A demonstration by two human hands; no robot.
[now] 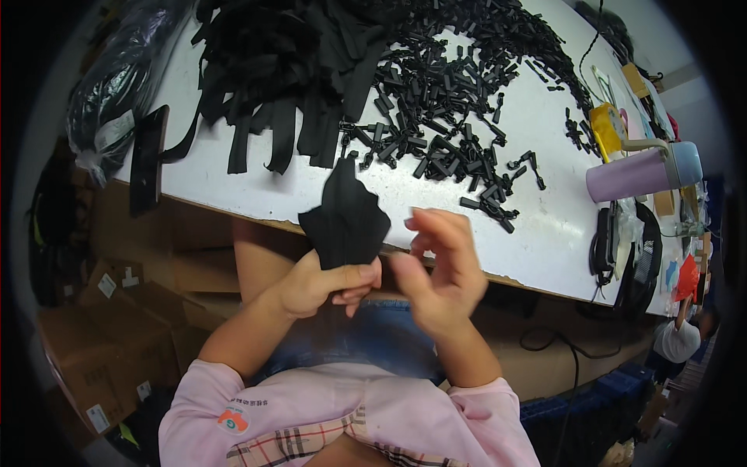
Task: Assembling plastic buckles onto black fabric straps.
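Note:
A piece of black fabric point(342, 222), wide in the middle and narrowing toward its far end, is pinched at its near end by my left hand point(327, 282). Its far tip reaches over the front edge of the white table point(257, 187), beside a small black pull with a metal-looking end. My right hand point(447, 272) is raised just right of the fabric, thumb and fingers apart, slightly smeared by motion and holding nothing. Beyond both hands lies a large heap of small black zipper-pull-like pieces point(447, 148). Left of the heap hang and lie many black fabric strips point(284, 128).
A dark phone-like slab point(148, 159) and a clear plastic bag point(117, 117) are at the table's left. To the right lie a lilac tumbler point(630, 180) and a yellow tape roll point(608, 128). Cardboard boxes point(117, 335) stand lower left; another person point(675, 342) is far right.

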